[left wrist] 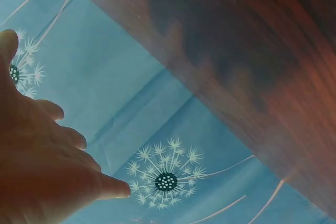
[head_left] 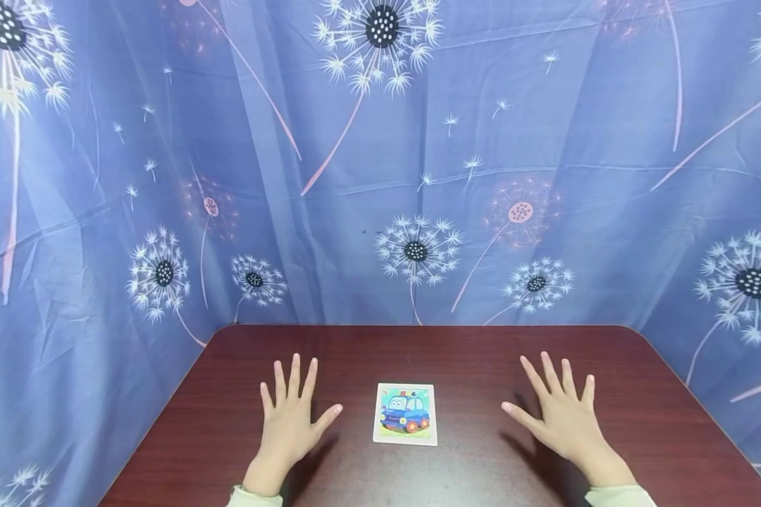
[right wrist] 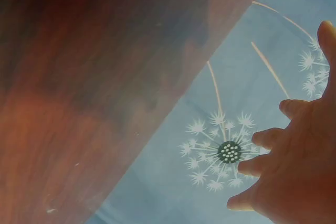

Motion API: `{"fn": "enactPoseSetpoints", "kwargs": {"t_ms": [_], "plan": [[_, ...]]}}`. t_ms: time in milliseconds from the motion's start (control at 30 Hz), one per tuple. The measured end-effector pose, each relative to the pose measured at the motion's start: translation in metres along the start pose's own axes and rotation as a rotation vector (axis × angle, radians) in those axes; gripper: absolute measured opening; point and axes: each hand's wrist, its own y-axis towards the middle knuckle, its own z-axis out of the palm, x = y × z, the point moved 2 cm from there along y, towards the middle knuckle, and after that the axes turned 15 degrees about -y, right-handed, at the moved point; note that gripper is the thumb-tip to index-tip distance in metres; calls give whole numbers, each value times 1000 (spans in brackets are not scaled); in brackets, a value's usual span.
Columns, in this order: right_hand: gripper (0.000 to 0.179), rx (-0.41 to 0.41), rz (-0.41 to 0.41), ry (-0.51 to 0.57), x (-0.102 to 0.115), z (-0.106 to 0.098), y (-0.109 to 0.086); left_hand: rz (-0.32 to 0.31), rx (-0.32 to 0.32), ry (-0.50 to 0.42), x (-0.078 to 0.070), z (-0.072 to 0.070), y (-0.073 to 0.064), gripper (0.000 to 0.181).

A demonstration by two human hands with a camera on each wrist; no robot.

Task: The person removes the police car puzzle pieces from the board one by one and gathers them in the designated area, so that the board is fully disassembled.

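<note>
A square picture puzzle or card (head_left: 405,414) with a white border and a blue cartoon car lies flat on the table, between the two hands in the head view. To its left, my left hand (head_left: 289,424) is spread with straight fingers and holds nothing. My right hand (head_left: 567,421) is spread the same way on the right side, also holding nothing. Both hands cast shadows on the tabletop beside them. The left wrist view has the left hand (left wrist: 47,156) at its left edge; the right wrist view has the right hand (right wrist: 299,156) at its right edge.
The dark red-brown wooden table (head_left: 469,352) has rounded far corners. A blue curtain (head_left: 342,232) with dandelion prints hangs right behind its far edge and along both sides. Pale sleeve cuffs (head_left: 254,498) show at the wrists.
</note>
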Motion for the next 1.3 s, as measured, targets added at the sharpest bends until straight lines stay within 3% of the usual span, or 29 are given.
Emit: {"fn": "enactPoseSetpoints", "kwargs": {"t_ms": [367, 733, 967, 1300], "plan": [[90, -30, -40, 31, 14, -1, 11, 96, -41, -5, -14, 8, 0, 89], [83, -57, -87, 105, 36, -5, 28, 149, -8, -32, -33, 18, 3, 86], [79, -79, -113, 145, 50, -5, 39, 221, -22, -79, -44, 25, 4, 82], [73, -101, -156, 230, 73, -7, 49, 237, 64, -144, -55, 33, -2, 77]]}}
